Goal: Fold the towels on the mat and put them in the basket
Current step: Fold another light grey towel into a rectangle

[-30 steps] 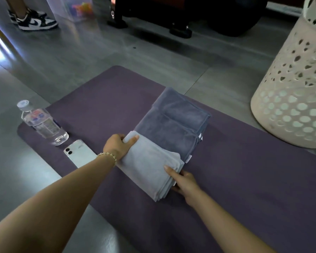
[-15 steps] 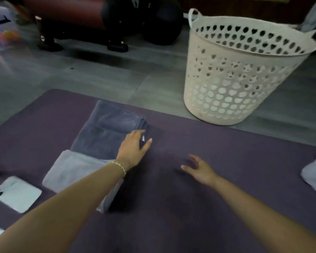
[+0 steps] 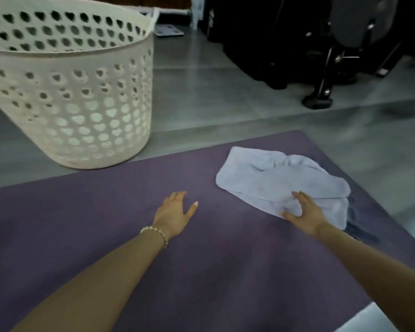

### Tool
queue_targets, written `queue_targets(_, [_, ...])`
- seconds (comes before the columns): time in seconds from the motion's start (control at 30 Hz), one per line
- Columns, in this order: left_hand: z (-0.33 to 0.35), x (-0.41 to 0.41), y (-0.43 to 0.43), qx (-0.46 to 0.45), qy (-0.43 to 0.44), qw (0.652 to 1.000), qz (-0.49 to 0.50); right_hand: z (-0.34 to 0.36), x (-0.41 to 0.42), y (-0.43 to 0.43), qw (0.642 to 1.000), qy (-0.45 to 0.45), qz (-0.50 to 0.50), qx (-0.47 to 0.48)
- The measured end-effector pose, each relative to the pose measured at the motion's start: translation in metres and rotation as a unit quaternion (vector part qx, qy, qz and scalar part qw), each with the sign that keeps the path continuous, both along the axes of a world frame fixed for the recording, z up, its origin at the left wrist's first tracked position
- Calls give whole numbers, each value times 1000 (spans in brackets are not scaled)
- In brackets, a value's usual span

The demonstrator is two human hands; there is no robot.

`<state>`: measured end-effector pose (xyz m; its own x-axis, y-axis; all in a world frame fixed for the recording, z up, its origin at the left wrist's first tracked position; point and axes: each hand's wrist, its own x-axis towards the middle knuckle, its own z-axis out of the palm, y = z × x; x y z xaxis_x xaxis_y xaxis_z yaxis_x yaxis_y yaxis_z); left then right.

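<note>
On my head view, I see the left hand [image 3: 175,213] out over the mat [image 3: 201,271], palm down, fingers straight and together, thumb held out to the side. It holds nothing. I cannot tell whether the palm rests on the mat or sits just above it. A beaded bracelet [image 3: 156,233] circles that wrist.

The right hand [image 3: 303,213] is farther right, fingers spread wide and fairly straight, laid over the near edge of the towel [image 3: 273,178]. I see no curl round the cloth, so I read it as a flat touch and not a grasp.

The towel is pale blue, unfolded and rumpled, lying on the right part of the mat close to its far right corner. A strip of darker cloth [image 3: 354,219] shows from under its right side; I cannot make out what it is.

The basket [image 3: 82,104], cream with heart-shaped holes, stands upright on the grey floor [image 3: 225,92] at upper left, just beyond the mat's far edge and well apart from the towel. From here I cannot see down into it.

At upper right, on the floor, a dark chair [image 3: 340,51] stands.
</note>
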<state>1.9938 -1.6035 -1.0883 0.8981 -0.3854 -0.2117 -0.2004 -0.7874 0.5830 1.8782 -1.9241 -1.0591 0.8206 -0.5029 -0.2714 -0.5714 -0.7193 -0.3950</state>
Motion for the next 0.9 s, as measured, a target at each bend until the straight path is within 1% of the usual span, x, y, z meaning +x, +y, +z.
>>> queue_targets(0.07, [-7, 5, -42, -26, 17, 999, -27, -9, -14, -30, 1000, 3, -21, 2])
queue_targets(0.13, [-16, 13, -79, -54, 55, 997, -18, -17, -21, -52, 999, 14, -28, 6])
queue_targets(0.23, [-32, 26, -124, -91, 130, 986, 60, -33, -27, -75, 999, 3, -26, 45])
queue_targets(0.3, [-44, 35, -146, -84, 156, 977, 116, -44, -29, -82, 997, -11, -23, 71])
queue_targets(0.33, [-48, 39, -154, -74, 160, 974, 143, -49, -29, -84, 997, -16, -22, 70])
queue_targets(0.4, [-53, 45, -162, -63, 157, 967, 190, -57, -27, -85, 999, -23, -20, 39])
queue_targets(0.47, [-60, 53, -163, -98, 134, 962, 215, -59, -23, -81, 999, -46, -20, 14])
queue_targets(0.53, [-66, 59, -163, -122, 118, 965, 200, -53, -16, -74, 996, -87, -11, 17])
queue_targets(0.6, [-70, 67, -166, -128, 132, 967, 177, -50, -5, -66, 993, -114, 33, 17])
queue_targets(0.67, [-64, 70, -172, -163, 130, 964, 163, -47, 6, -55, 990, -113, 69, 40])
queue_targets(0.77, [-40, 68, -182, -260, 93, 944, 178, -42, 21, -34, 985, -130, 75, 81])
queue_targets(0.8, [-30, 66, -182, -285, 75, 938, 183, -38, 25, -26, 983, -144, 72, 90])
queue_targets(0.87, [-7, 63, -177, -316, 44, 931, 179, -26, 36, -9, 973, -198, 65, 100])
queue_targets(0.9, [5, 62, -172, -327, 34, 929, 169, -19, 42, 1, 964, -231, 53, 121])
